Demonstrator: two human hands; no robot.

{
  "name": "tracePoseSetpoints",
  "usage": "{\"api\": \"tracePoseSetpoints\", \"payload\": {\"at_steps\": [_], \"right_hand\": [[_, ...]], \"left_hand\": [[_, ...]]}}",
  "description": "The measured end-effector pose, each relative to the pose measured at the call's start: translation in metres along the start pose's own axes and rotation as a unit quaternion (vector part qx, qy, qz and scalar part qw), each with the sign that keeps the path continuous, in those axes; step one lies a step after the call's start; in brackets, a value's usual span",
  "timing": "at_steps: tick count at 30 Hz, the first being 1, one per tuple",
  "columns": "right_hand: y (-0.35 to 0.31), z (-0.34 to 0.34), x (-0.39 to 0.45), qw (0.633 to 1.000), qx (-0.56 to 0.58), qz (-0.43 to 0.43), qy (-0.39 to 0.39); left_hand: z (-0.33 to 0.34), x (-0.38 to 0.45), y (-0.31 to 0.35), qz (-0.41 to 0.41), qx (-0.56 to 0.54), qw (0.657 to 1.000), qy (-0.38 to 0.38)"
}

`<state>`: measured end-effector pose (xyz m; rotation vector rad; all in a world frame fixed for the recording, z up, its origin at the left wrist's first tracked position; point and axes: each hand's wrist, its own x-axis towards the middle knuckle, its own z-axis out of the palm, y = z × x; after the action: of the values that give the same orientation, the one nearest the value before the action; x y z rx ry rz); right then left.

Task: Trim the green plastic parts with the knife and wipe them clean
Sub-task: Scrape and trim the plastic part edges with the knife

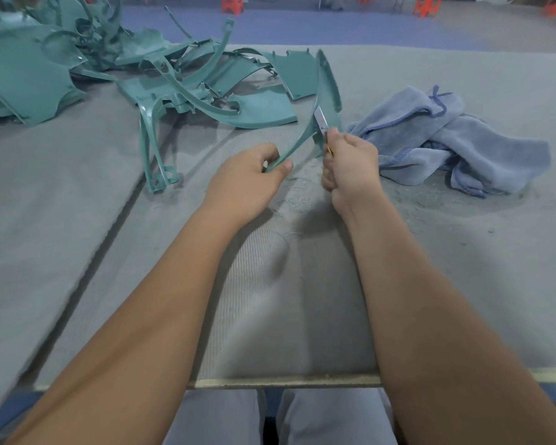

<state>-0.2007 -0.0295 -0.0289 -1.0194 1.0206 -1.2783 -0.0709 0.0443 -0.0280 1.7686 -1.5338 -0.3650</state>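
My left hand [254, 175] pinches the near tip of a curved green plastic part [326, 88], which stands up from the table in the middle of the view. Curled round the handle of a knife [321, 118], my right hand [350, 162] holds the metal blade against the part's edge just above my fingers. A crumpled blue cloth [446, 139] lies on the table right of the hands, apart from them. More green parts [206, 91] lie in a loose pile at the back left.
The table is covered with grey ribbed matting [286, 300], with a seam running diagonally on the left. Fine green shavings [297, 191] lie scattered under and near the hands. Orange stools [426, 4] stand on the floor far behind.
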Motion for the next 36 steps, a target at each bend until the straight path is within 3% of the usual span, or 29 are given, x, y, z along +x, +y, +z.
{"api": "tracePoseSetpoints", "payload": {"at_steps": [5,8,11,13,14,15,19,23,26,29,32,36], "right_hand": [[0.0,0.0,-0.004,1.0,0.024,-0.002,0.016],[-0.006,-0.002,-0.007,0.988,-0.105,-0.055,0.1],[-0.006,-0.006,-0.013,0.93,-0.326,-0.117,0.12],[-0.004,-0.008,-0.017,0.844,-0.5,-0.165,0.101],[-0.003,-0.009,-0.019,0.812,-0.542,-0.193,0.098],[-0.004,-0.009,-0.019,0.803,-0.546,-0.213,0.104],[-0.009,-0.009,-0.026,0.888,-0.397,-0.193,0.126],[-0.014,-0.004,-0.026,0.867,-0.465,-0.156,0.094],[-0.027,-0.008,-0.014,0.84,-0.515,-0.139,0.103],[-0.038,-0.017,0.0,0.868,-0.464,-0.132,0.12],[-0.044,-0.027,0.015,0.938,-0.325,-0.069,0.1],[-0.04,-0.043,0.031,0.941,-0.317,0.029,0.116]], "left_hand": [[-0.006,-0.003,-0.001,-0.003,-0.018,1.0,0.017],[-0.006,-0.001,-0.001,-0.02,-0.029,0.999,0.039],[-0.006,0.002,-0.004,-0.036,-0.04,0.993,0.104],[-0.007,0.004,-0.007,-0.04,-0.034,0.99,0.132],[-0.007,0.004,-0.01,-0.042,-0.026,0.989,0.136],[-0.008,0.005,-0.012,-0.044,-0.016,0.989,0.14],[-0.008,0.005,-0.009,-0.029,0.035,0.984,0.171],[-0.007,0.002,-0.006,0.017,0.016,0.973,0.229],[-0.004,0.006,-0.013,0.002,0.11,0.976,0.187],[0.002,0.01,-0.019,-0.021,0.213,0.972,0.094],[0.007,0.011,-0.022,-0.014,0.226,0.972,0.063],[0.009,0.013,-0.025,-0.026,0.207,0.976,0.068]]}}
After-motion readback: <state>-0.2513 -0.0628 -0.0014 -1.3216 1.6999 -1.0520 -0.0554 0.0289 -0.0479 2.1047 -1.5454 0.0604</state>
